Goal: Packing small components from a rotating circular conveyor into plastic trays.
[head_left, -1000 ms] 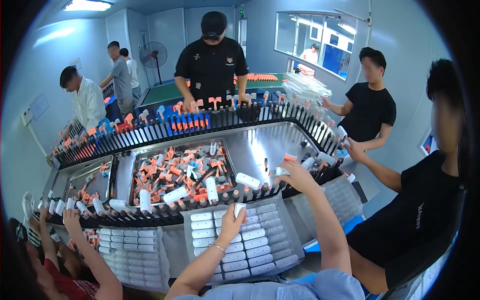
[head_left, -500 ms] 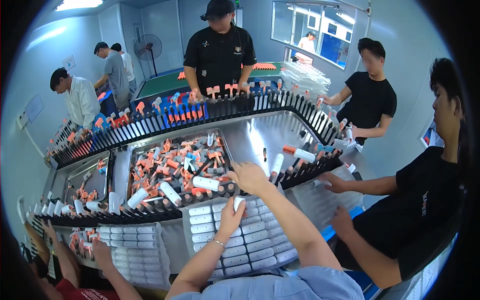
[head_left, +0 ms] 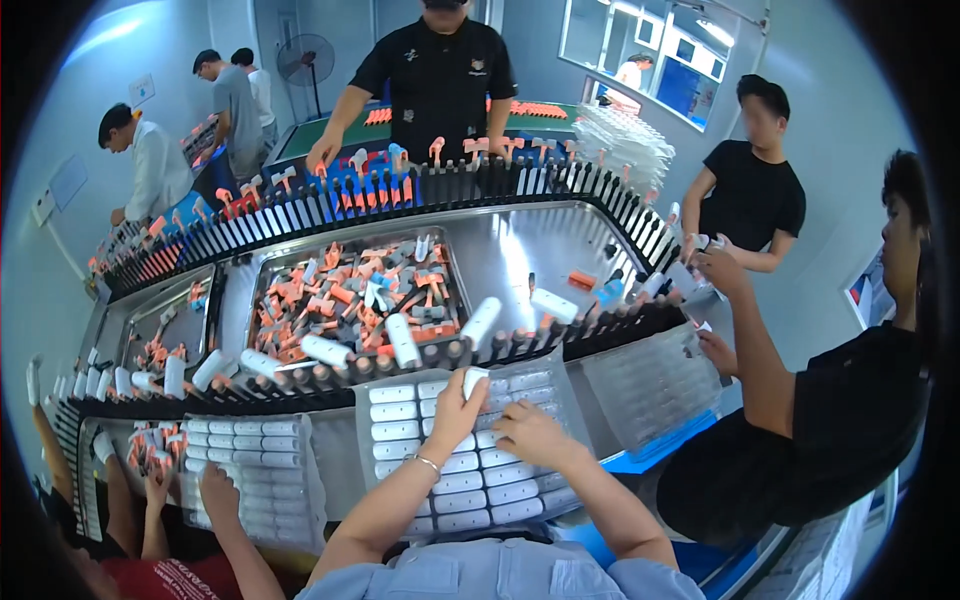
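Observation:
Pinched in my left hand (head_left: 456,412) is a small white rounded plastic casing (head_left: 474,382), raised over the far part of a see-through blister tray (head_left: 366,440). White oblong casings (head_left: 394,432) lie in rows in that tray. My right hand (head_left: 536,436) reaches over the tray's right half, its fingers apart and bent down onto the casings there; nothing shows in its grip. Just beyond the tray runs a black rack of upright pegs (head_left: 440,357). Some pegs carry white casings, such as one leaning white casing (head_left: 482,322).
Behind the rack, a metal tray (head_left: 262,290) holds a heap of orange and grey parts. A second blister tray (head_left: 300,500) lies left, another clear tray (head_left: 640,390) right. Co-workers stand around the line; a person in black (head_left: 800,450) is close on my right.
My right hand has come back from the rack to the tray. My left hand stays at the tray's far edge with its casing. White casings on the pegs have shifted along the rack.

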A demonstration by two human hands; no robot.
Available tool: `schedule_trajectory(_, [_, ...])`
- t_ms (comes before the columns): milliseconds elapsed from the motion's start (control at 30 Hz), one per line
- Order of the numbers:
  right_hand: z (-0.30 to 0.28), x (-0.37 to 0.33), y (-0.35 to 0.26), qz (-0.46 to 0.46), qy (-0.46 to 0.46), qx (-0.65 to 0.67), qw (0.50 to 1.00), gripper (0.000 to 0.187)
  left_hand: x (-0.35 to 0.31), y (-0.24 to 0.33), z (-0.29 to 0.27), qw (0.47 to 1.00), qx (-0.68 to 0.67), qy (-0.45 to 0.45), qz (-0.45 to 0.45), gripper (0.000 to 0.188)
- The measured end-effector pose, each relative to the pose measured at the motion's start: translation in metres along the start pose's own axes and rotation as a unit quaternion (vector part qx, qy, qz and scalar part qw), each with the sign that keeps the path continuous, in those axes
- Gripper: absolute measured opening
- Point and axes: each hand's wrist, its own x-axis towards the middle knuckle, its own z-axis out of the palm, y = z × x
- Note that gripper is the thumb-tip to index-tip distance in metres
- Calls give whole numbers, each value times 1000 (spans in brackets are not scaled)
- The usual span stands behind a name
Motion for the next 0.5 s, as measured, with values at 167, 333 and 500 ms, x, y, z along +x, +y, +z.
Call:
schedule_trajectory(167, [5, 6, -10, 32, -44, -35, 998, 25, -1, 1, -1, 1000, -3, -3, -4, 28])
schedule_trajectory(333, [-8, -1, -1, -6, 73, 29, 997, 34, 1, -3, -1, 1000, -24, 6, -8, 28])
schedule_trajectory(500, [-44, -9, -4, 203, 122, 284, 929, 32, 1, 2, -7, 1000, -13, -3, -12, 30])
